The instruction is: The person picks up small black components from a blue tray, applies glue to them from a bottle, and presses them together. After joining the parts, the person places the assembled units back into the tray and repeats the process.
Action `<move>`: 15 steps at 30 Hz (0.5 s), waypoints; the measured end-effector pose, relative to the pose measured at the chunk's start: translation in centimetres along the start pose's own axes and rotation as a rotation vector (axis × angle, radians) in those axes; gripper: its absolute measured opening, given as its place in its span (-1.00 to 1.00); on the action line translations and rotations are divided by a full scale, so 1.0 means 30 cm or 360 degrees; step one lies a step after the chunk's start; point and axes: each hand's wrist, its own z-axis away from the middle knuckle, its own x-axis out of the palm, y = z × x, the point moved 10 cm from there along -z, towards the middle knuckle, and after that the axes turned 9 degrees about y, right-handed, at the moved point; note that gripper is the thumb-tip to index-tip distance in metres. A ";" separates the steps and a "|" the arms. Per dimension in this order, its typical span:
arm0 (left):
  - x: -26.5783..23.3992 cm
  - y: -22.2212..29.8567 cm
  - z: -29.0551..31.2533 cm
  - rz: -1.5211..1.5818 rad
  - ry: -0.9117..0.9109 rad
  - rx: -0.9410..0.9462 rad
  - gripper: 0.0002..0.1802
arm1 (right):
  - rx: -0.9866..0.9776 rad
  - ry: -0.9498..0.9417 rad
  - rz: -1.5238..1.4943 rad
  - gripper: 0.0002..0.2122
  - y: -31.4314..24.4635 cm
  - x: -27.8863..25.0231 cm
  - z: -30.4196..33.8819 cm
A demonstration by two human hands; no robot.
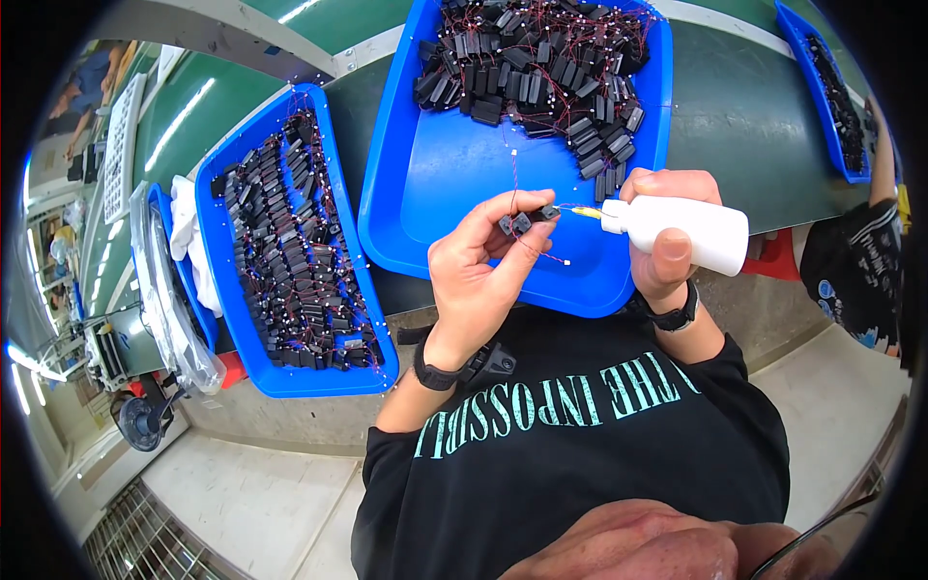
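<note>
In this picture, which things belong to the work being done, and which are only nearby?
Seemingly in use:
- white bottle, in right hand
- wired black pieces, in left hand
- large blue tray of similar pieces

Apparently just nearby:
- clear plastic
- fan

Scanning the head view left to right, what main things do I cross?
Black fan → left blue tray of black parts → left hand → white squeeze bottle → far-right blue tray.

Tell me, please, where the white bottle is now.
In the head view, right of centre, the white bottle is in the right hand, its yellow tip toward black parts in the left hand.
</note>
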 end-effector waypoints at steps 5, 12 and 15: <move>0.000 0.001 -0.001 0.0002 0.0007 0.0010 -0.73 | 0.0009 0.0012 -0.0008 -0.47 0.001 -0.003 -0.001; 0.002 -0.002 0.001 0.0018 0.0002 0.0004 -0.73 | 0.0056 -0.0042 -0.0123 -0.49 0.020 -0.018 0.009; 0.001 -0.005 0.002 0.0012 0.0000 -0.0003 -0.73 | 0.0092 -0.0056 -0.0153 -0.50 0.026 -0.014 0.014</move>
